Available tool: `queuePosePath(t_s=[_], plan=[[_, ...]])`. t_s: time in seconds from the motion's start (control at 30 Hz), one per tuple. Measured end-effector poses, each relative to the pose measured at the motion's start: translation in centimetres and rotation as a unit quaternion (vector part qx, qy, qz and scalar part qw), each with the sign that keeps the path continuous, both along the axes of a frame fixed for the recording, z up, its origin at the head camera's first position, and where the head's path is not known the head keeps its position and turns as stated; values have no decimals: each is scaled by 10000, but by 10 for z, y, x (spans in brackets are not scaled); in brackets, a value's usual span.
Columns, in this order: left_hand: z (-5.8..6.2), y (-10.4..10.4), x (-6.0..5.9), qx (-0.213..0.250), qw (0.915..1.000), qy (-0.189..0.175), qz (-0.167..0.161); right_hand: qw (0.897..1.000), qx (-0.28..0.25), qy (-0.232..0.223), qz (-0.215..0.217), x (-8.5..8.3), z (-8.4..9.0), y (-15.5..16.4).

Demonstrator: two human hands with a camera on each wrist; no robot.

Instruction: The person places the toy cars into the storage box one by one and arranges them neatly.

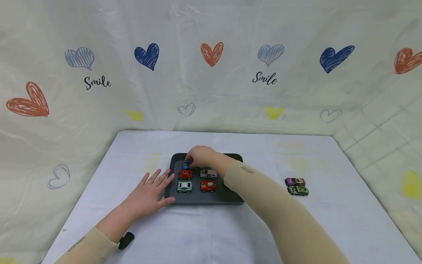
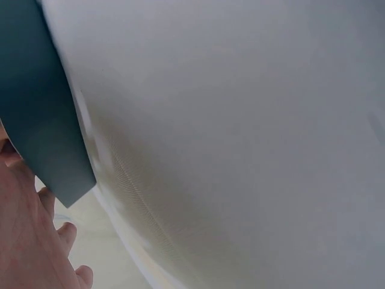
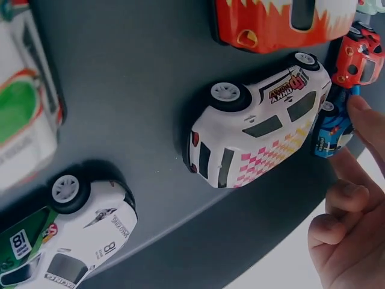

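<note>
The right hand (image 1: 199,157) reaches over the far left corner of the dark grey tray (image 1: 204,200) and pinches a small blue toy car (image 1: 186,166) between curled fingertips (image 3: 368,123), holding it at the tray floor just behind the red car (image 1: 185,174). The left hand (image 1: 150,194) lies flat on the desk (image 1: 211,231) with fingers spread and relaxed, its thumb side touching the tray's left edge and gripping nothing. The blue car looks light and rigid, probably die-cast or hard plastic with a glossy painted shell, so it should be slick to the touch and free to roll on its wheels; a pinch across the two flanks at mid-body seems the surest hold, clear of the wheels. Most of it is hidden under the fingers, but from the right wrist view its long axis appears to run left to right across the tray, like its neighbours; which end is the nose I cannot tell. Beside it sit a white car with pink checks (image 3: 258,126), an orange-flamed car (image 1: 208,186) and a pale green car (image 1: 184,187). A purple car (image 1: 295,181) and a green car (image 1: 298,190) rest on the desk, well apart to the right.
</note>
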State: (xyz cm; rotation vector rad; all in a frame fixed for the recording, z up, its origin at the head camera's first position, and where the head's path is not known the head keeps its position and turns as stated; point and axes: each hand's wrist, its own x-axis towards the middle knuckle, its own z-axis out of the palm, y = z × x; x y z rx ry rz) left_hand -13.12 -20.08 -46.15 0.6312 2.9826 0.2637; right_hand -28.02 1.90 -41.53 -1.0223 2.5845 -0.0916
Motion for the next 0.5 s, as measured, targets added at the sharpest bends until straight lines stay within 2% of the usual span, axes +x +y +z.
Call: queuePosePath(t_s=[0.23,0.5], plan=[[3,0,0,-25,10000,21,-29,9998,186,60,24,-1,-4,-5],[-5,-3,-4,48,10000,6,5,9989,274,288,240,-5,-10,-9]])
